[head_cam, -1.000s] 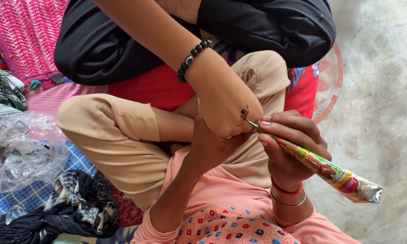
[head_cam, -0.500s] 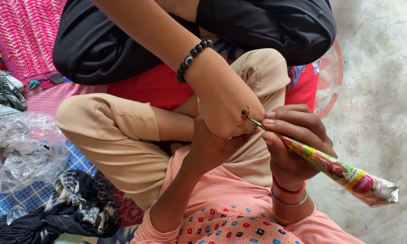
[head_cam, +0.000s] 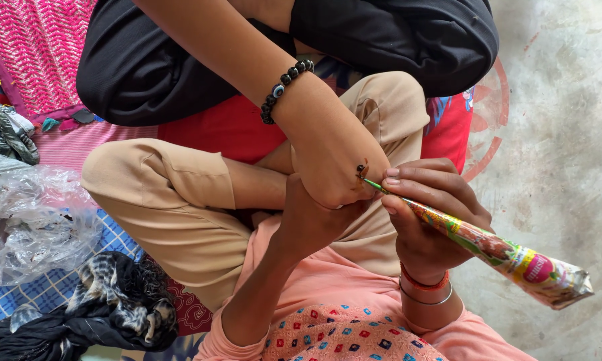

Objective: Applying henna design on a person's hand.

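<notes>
My right hand point(head_cam: 429, 212) grips a colourful henna cone point(head_cam: 502, 253), its green tip touching the back of another person's hand point(head_cam: 334, 164). A small dark henna mark point(head_cam: 361, 172) sits there at the tip. My left hand point(head_cam: 311, 217) cups that person's hand from below and holds it steady. The person's wrist carries a black bead bracelet point(head_cam: 284, 88). Red and silver bangles point(head_cam: 425, 289) circle my right wrist.
The other person sits opposite in black trousers point(head_cam: 147, 67) on a red cushion point(head_cam: 221, 130). My knee in beige cloth point(head_cam: 174, 200) lies under the hands. Crumpled clear plastic point(head_cam: 30, 224) and dark patterned fabric point(head_cam: 107, 307) lie at left. Bare concrete floor point(head_cam: 562, 147) is at right.
The cone's tip has stayed on the back of the held hand while the cone's wide end swung slightly down and right. The dark mark has grown a little.
</notes>
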